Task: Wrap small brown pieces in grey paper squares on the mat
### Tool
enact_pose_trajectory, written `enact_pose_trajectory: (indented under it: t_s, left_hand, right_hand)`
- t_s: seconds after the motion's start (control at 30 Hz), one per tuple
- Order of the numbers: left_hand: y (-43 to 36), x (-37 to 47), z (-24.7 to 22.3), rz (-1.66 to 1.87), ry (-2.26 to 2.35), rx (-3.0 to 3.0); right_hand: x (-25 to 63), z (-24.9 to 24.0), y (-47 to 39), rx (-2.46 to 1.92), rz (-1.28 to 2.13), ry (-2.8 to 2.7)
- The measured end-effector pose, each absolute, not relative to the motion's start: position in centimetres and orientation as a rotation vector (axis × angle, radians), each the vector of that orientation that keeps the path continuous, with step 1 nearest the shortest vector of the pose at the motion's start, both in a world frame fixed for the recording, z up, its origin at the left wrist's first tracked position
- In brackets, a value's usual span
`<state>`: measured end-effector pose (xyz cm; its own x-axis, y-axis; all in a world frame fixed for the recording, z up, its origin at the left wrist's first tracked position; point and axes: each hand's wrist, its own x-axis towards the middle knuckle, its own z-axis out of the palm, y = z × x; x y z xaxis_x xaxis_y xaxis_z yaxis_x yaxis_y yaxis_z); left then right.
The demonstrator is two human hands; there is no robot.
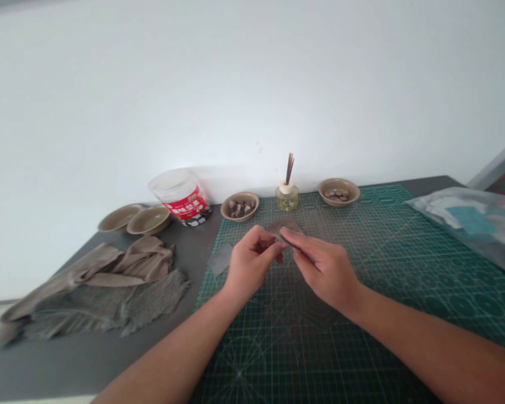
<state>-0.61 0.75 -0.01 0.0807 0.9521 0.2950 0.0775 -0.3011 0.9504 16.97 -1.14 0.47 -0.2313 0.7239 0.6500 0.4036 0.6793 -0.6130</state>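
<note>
Over the green cutting mat (278, 353), my left hand (252, 258) and my right hand (326, 269) meet at the fingertips. Between them is a thin dark flat piece (287, 241), seen nearly edge-on and pinched by the fingers of both. Just behind the fingers lies a greyish-brown flat square (289, 224), partly covered by them. A grey square piece (221, 259) rests on the mat left of my left hand.
At the back stand a bowl of brown lumps (239, 206), a reed diffuser (287, 196), another bowl (339, 192) and a red-labelled tub (183, 199). Two bowls (149, 220) and crumpled cloth (109, 286) are left; a plastic bag (471, 219) is right.
</note>
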Motion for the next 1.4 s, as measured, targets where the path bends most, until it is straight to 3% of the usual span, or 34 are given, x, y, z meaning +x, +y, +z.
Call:
enact_pose_trajectory:
  t_s: [0.67,0.97,1.4]
  left_hand:
    - [0.6,-1.3,0.5,1.304,1.245,1.633]
    - [0.6,-0.6,0.4,1.252,0.997,1.442]
    - [0.0,-0.6,0.7,1.287,1.221,1.562]
  right_hand:
    - [16.9,0.5,-1.0,-0.874,0.339,-1.892]
    - [16.8,0.1,-1.1,-0.880,0.301,-1.921]
    - [17.0,0.0,-0.7,-0.884,0.148,-2.037]
